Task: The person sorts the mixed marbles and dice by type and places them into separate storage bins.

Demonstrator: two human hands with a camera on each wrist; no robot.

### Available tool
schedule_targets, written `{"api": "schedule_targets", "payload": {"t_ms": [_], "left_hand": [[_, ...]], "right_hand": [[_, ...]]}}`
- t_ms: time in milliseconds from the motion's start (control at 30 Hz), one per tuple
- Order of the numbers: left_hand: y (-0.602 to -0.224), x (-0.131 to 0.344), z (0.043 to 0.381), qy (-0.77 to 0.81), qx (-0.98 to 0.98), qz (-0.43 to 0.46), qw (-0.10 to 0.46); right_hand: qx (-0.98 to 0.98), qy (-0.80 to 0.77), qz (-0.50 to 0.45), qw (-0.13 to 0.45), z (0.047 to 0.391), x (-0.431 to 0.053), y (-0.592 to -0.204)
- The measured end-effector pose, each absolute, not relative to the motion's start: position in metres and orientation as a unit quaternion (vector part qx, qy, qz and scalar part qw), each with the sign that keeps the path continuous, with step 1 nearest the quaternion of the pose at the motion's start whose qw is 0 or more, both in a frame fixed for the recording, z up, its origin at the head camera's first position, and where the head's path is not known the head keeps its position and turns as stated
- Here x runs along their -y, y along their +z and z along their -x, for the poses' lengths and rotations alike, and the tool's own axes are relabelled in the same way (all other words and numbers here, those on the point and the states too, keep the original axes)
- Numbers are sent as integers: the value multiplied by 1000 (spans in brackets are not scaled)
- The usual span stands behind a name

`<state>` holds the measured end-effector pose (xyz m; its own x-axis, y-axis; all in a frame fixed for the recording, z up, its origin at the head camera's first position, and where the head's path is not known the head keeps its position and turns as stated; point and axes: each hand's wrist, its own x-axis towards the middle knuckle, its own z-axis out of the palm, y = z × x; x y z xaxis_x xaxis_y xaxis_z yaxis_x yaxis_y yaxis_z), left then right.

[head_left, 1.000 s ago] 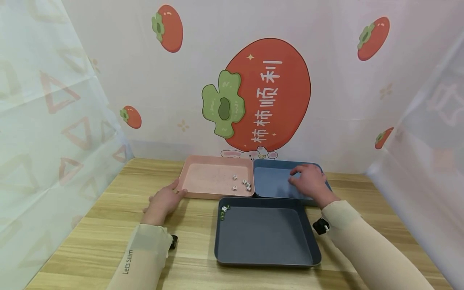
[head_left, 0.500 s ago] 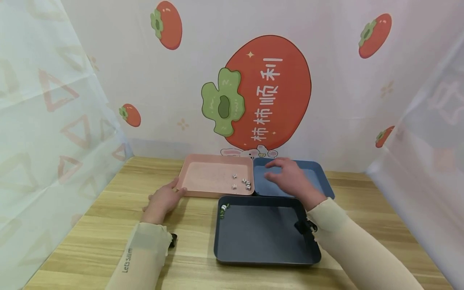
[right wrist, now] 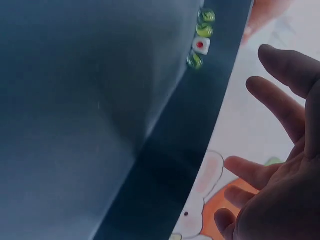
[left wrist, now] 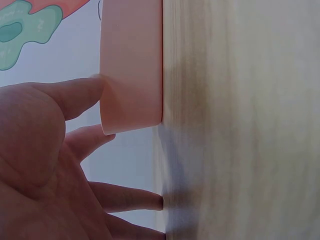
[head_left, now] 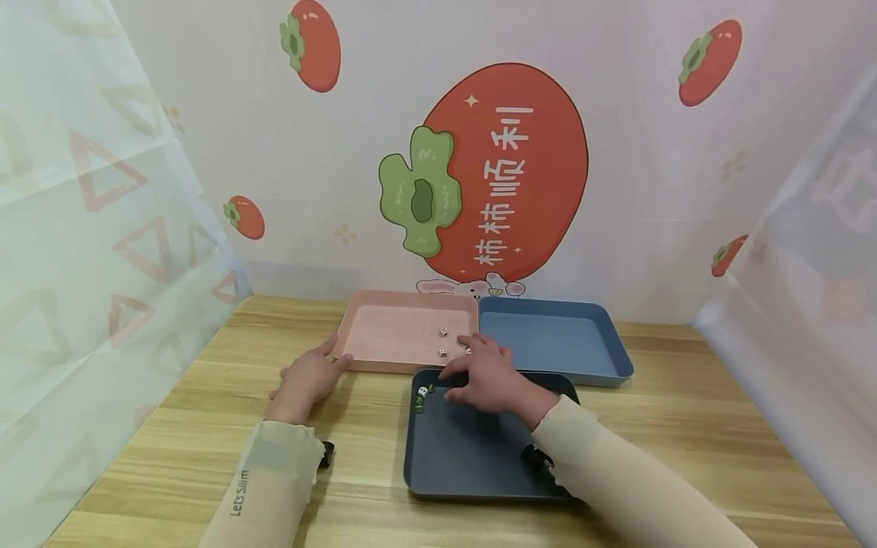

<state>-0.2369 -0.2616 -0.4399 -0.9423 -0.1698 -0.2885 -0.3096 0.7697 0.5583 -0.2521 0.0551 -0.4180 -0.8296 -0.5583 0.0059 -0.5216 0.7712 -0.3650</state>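
My left hand touches the near left corner of a pink tray, thumb against its front wall, the lower fingers reaching to the tabletop. Several white dice lie at the tray's right side, some hidden behind my right fingers. Over the far part of a dark grey tray, my right hand hovers with fingers spread, holding nothing. In that tray's far left corner sit a white die with a red pip and green glass marbles, lined along the wall in the right wrist view.
A blue tray adjoins the pink one on its right, behind the dark tray. All stand on a wood-grain table. A printed cloth rises behind, with white sheets on both sides.
My right hand has moved left and nearer, from above the blue tray to above the dark tray. The left hand stays at the pink tray's corner.
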Motion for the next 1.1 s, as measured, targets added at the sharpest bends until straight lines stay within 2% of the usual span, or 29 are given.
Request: {"api": "schedule_targets", "payload": {"t_ms": [567,1100], "left_hand": [[-439,262,236,316,-934,128,108],[-440,262,237,309,-936,130,108]], "right_hand": [[-929,-98,348,76,242,-28,-431],[-930,-88,353,47,240,-16,-440]]}}
